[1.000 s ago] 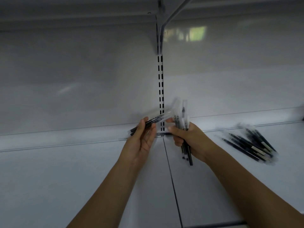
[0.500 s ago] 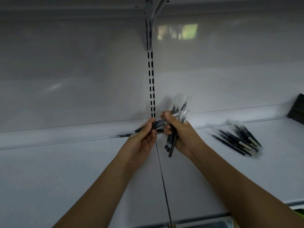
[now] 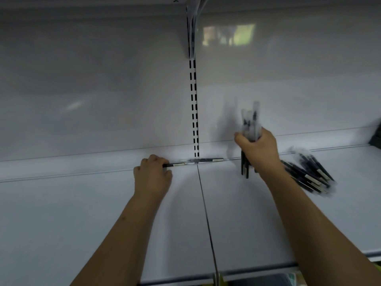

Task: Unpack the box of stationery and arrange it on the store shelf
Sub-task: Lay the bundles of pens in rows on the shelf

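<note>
Left hand (image 3: 152,176), centre of frame: knuckles up, fingers curled, pinching the end of a single wrapped pen (image 3: 179,165). That pen lies flat along the back edge of the shelf (image 3: 86,213), right where the shelf meets the back panel (image 3: 99,96). Just right of it, a second pen (image 3: 207,160) lies along the same edge, crossing the foot of the slotted upright (image 3: 193,112). I cannot tell whether the two pens touch at their ends; the spot is blurred.

Right hand (image 3: 257,149), centre right: fist wrapped round a bundle of pens (image 3: 250,126), held upright above the shelf. Clear wrapped ends stick up past the thumb, dark ends hang below the palm.

Further right on the shelf: a loose pile of pens (image 3: 309,174), dark barrels with pale labels, lying slantwise, partly behind my view of the right forearm.

A seam (image 3: 206,213) runs front to back between the two shelf boards, between the arms. A dark object (image 3: 376,137) sits at the right edge of frame, mostly cut off. The back panel carries a bright reflection in the upper middle.
</note>
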